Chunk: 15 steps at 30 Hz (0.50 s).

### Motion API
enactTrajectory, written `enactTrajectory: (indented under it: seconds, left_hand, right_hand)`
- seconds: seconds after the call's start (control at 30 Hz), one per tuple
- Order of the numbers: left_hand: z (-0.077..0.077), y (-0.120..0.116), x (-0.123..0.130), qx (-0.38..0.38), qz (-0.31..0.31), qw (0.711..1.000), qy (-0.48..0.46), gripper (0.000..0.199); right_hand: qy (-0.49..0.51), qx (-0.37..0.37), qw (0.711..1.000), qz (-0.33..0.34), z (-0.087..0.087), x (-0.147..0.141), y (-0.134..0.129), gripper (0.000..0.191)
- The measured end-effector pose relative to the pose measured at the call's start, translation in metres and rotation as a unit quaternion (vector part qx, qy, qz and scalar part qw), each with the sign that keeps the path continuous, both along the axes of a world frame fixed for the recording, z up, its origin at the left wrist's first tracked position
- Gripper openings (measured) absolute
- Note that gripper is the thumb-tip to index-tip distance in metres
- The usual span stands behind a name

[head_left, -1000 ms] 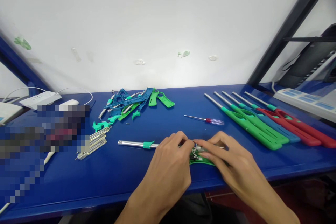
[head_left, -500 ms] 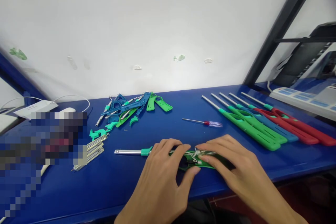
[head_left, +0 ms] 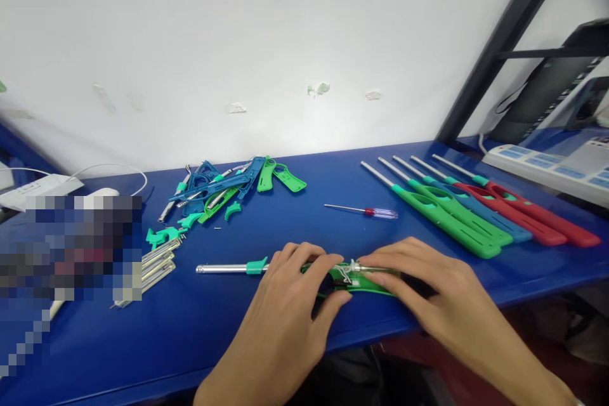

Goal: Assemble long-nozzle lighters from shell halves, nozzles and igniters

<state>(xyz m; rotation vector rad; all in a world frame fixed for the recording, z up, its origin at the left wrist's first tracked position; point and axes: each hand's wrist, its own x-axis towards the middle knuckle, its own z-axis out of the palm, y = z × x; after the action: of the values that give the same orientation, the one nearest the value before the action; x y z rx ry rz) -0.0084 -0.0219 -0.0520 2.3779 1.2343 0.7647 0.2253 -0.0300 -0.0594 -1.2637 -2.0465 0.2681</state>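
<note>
An opened green long-reach lighter (head_left: pixel 373 287) lies across the front of the table, its silver tube (head_left: pixel 221 269) pointing left. My left hand (head_left: pixel 290 298) is closed around its middle, with thumb and fingers on either side of the shell. Thin white wires (head_left: pixel 346 274) show in the gap beside the fingertips. My right hand (head_left: pixel 428 276) pinches a clear fuel tank (head_left: pixel 366 268) with a pale valve end, held at the shell's right part. The far end of the tank and shell is hidden under my right fingers.
A screwdriver (head_left: pixel 380 213) lies behind my hands. Several whole lighters (head_left: pixel 451 222) are lined up at right, near a power strip (head_left: pixel 547 179). Blue and green shells (head_left: pixel 209 189), teal pieces (head_left: pixel 159 238) and clear tanks (head_left: pixel 159 266) lie at left. A pixelated area covers the far left.
The camera view has shifted slightly, so the table things sit a little higher and further left. The tank in my right hand now lies more in line with the shell; my left hand keeps its hold.
</note>
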Motion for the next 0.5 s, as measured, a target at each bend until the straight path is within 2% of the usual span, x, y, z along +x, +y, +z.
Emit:
enactTrajectory:
  seconds: [0.1, 0.27, 0.5]
  left_hand:
    - [-0.003, 0.0, -0.001, 0.01, 0.0, 1.0, 0.007, 0.032]
    - [-0.007, 0.002, -0.003, 0.05, 0.001, 0.998, 0.025, 0.03]
    - [-0.008, 0.002, -0.006, 0.09, 0.004, 0.994, 0.059, 0.028]
  right_hand:
    - [0.016, -0.037, 0.999, -0.005, 0.0, 0.0, -0.001, 0.015]
    - [0.023, -0.049, 0.998, -0.017, 0.0, 0.004, -0.002, 0.024]
    - [-0.047, -0.06, 0.997, 0.003, -0.004, 0.017, -0.009, 0.039]
